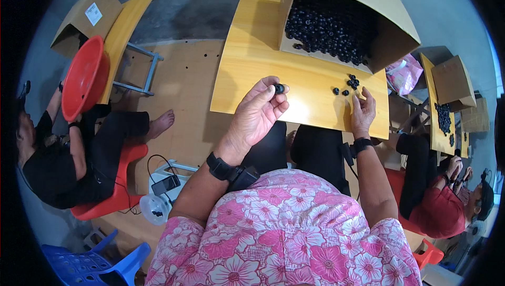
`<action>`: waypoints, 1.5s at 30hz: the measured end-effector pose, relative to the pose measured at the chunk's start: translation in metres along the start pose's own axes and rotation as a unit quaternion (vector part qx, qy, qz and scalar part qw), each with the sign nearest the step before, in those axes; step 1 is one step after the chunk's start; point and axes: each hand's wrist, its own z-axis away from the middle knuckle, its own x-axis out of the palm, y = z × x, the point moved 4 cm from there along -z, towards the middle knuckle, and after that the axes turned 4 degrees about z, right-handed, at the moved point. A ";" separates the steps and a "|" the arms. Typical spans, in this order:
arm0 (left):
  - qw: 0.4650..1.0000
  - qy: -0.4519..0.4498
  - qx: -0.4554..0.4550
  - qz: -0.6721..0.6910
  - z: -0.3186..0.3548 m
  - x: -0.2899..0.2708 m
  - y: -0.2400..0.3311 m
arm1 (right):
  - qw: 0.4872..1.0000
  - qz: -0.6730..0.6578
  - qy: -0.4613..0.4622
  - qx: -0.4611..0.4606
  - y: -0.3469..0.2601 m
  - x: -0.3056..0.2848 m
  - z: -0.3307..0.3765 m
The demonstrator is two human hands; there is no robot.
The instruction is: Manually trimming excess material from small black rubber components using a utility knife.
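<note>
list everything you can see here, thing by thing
wooden table: one, yellow, in front of the person
cardboard box: one, brown, on its side at the table's far end, open toward the person
small round parts in box: too many to count, black
loose round parts: a few, black, on the table by the box
red basin: one, held by a person seated at left
red chair: one, under that person
blue chair: one, lower left
clear bowl: one, on the floor, a few dark parts inside
second table with black parts: one, at right, beside another seated person
left hand: pinching a black part
right hand: fingers on the table near the loose parts
</note>
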 end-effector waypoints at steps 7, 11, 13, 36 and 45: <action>0.999 -0.004 -0.038 0.022 0.012 0.025 -0.024 | 0.990 -0.113 0.066 0.060 0.000 -0.013 0.009; 0.997 -0.023 -0.071 -0.001 0.014 0.035 -0.041 | 0.988 -0.150 0.000 0.034 -0.066 -0.022 0.040; 0.995 -0.043 -0.085 -0.003 0.015 0.042 -0.051 | 0.976 -0.208 -0.069 0.016 -0.109 -0.030 0.056; 0.959 -0.134 -0.135 -0.208 0.054 0.112 -0.116 | 0.948 -0.197 -0.043 -0.248 -0.208 -0.112 0.134; 0.947 -0.172 -0.103 -0.251 0.056 0.115 -0.116 | 0.946 -0.124 0.007 -0.300 -0.215 -0.121 0.141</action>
